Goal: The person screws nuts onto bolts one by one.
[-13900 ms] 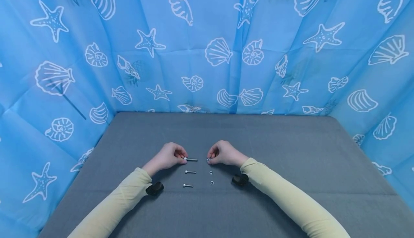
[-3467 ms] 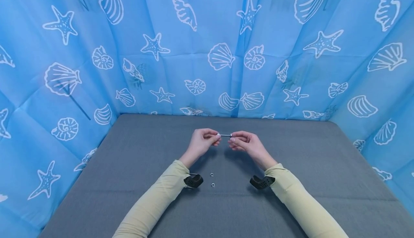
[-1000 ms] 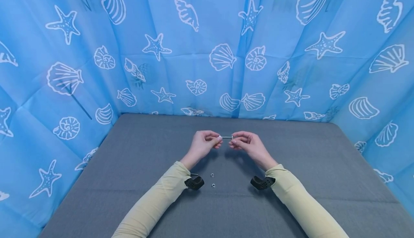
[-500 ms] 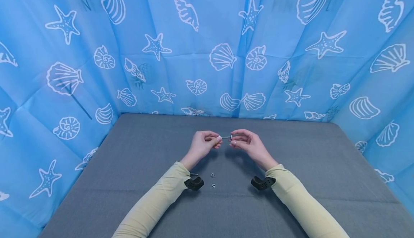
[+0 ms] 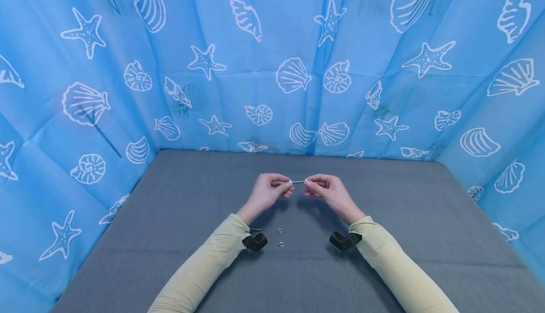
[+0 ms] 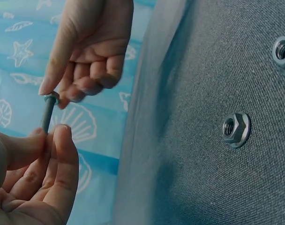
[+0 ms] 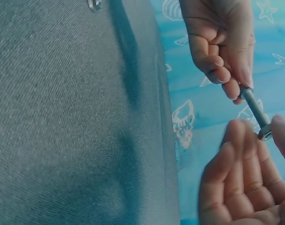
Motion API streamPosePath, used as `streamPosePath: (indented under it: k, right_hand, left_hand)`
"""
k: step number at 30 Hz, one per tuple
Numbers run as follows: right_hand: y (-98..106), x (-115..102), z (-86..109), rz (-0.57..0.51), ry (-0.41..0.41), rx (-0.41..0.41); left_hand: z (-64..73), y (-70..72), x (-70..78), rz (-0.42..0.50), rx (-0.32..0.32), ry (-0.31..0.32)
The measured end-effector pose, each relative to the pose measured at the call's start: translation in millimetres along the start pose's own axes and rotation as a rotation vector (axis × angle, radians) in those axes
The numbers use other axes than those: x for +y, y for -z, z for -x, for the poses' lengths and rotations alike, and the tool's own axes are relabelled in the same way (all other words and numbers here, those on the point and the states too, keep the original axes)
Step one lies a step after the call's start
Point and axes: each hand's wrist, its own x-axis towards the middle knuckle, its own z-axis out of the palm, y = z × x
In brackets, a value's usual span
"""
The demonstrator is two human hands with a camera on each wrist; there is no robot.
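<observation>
Metal bolt (image 7: 256, 108) held above grey cloth tabletop (image 5: 383, 237): left hand (image 5: 268, 191) pinches head end, right hand (image 5: 329, 190) pinches nut (image 7: 265, 133) at far tip. Right wrist view shows threads, indistinct in head view. Left wrist view alone resolves loose flange nuts (image 6: 238, 131); head view alone, second bolt (image 5: 255, 230), partly hidden.

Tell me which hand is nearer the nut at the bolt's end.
Right. The right hand pinches the nut; the left hand is farther, holding the bolt by its head end.
</observation>
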Motion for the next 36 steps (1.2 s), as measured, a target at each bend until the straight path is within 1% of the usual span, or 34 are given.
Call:
streamPosePath:
  k: [3,4,10,13,17,21,24,26,30,32,36]
  right_hand:
    - [-0.1,1.1,-0.1,0.034,-0.019,-0.004]
    - [0.0,1.5,0.1,0.026,-0.017,-0.009]
    - [2.3,2.0,3.1,-0.076,0.056,-0.040]
    - [2.3,1.5,3.3,-0.088,0.081,-0.054]
    - [1.3,0.4,2.8,-0.086,0.075,-0.046]
    - [0.6,-1.3,1.8,-0.034,0.033,-0.012]
    - [1.0,-1.0,0.6,0.016,0.011,-0.012]
    - [1.4,-0.9,0.6,0.020,0.003,-0.019]
    - [2.4,-0.6,1.8,-0.016,0.030,-0.035]
    - [2.9,-0.9,2.5,-0.035,0.057,-0.045]
    - [1.7,-2.4,3.3,-0.035,0.079,-0.043]
  left_hand:
    - [0.5,-0.5,-0.6,-0.021,0.019,-0.011]
    - [0.5,-0.5,-0.7,-0.023,0.025,-0.013]
    - [-0.9,-0.5,-1.9,-0.021,0.044,-0.005]
    - [-1.0,-0.7,-1.7,-0.027,0.044,-0.001]
    - [-0.7,-1.3,-0.7,-0.038,0.038,-0.005]
    - [-1.1,-1.3,0.0,-0.039,0.037,-0.014]
    - [-1.9,-0.7,-0.2,-0.037,0.036,-0.017]
    - [-2.5,-0.3,-0.3,-0.033,0.033,-0.015]
    - [-2.8,0.5,-0.5,-0.023,0.032,0.002]
    - [-2.5,1.0,-0.6,-0.018,0.031,0.007]
    - [-1.7,1.0,-1.3,-0.019,0.034,0.010]
